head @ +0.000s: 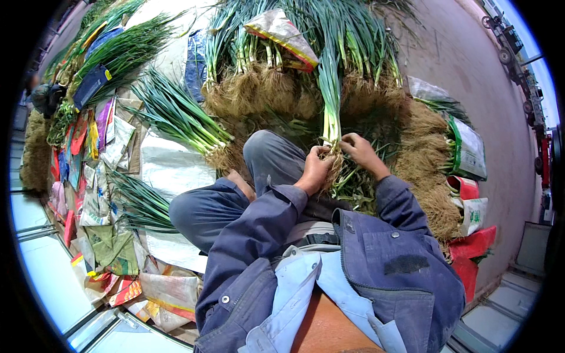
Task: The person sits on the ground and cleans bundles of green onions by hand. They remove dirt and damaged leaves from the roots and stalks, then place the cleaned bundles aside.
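Note:
My left hand point(314, 172) is closed around the root end of a bunch of green onions point(331, 117). Its white stalks and long green leaves stretch away from me. At the right side of the stalk bases are the curled fingertips of my right hand point(363, 154); whether they pinch a strand is too small to tell. Brown roots hang below my left fingers. Under my hands, between my legs, lies a heap of stripped leaves point(357, 185).
A wide row of green onions point(371, 48) with a plastic sack point(282, 35) on it lies ahead. More stand root-inward at right point(423, 167). Loose bunches point(181, 114) rest at left on white sheeting point(174, 165), beside many folded sacks point(112, 249). Vehicles point(514, 53) stand far right.

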`<control>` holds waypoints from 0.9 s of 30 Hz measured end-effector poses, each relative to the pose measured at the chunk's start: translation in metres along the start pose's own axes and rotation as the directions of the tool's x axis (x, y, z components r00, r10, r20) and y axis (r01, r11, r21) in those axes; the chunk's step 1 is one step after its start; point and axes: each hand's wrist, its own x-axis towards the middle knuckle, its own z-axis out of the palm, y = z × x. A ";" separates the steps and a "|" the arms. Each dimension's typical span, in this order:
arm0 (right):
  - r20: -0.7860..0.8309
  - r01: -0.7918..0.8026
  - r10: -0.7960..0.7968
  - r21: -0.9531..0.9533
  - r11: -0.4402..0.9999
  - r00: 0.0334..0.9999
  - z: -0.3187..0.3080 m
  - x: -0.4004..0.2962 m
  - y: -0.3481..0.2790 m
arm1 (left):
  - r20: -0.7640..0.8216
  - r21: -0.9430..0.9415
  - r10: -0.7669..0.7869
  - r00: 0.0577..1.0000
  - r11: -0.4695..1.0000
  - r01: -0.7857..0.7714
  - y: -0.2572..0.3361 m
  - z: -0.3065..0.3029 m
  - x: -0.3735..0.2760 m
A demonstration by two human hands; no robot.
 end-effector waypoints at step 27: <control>0.063 0.241 -0.233 -0.196 0.951 0.971 0.023 0.006 -0.002 | -0.038 0.370 0.129 0.991 0.923 -0.106 0.007 -0.003 -0.003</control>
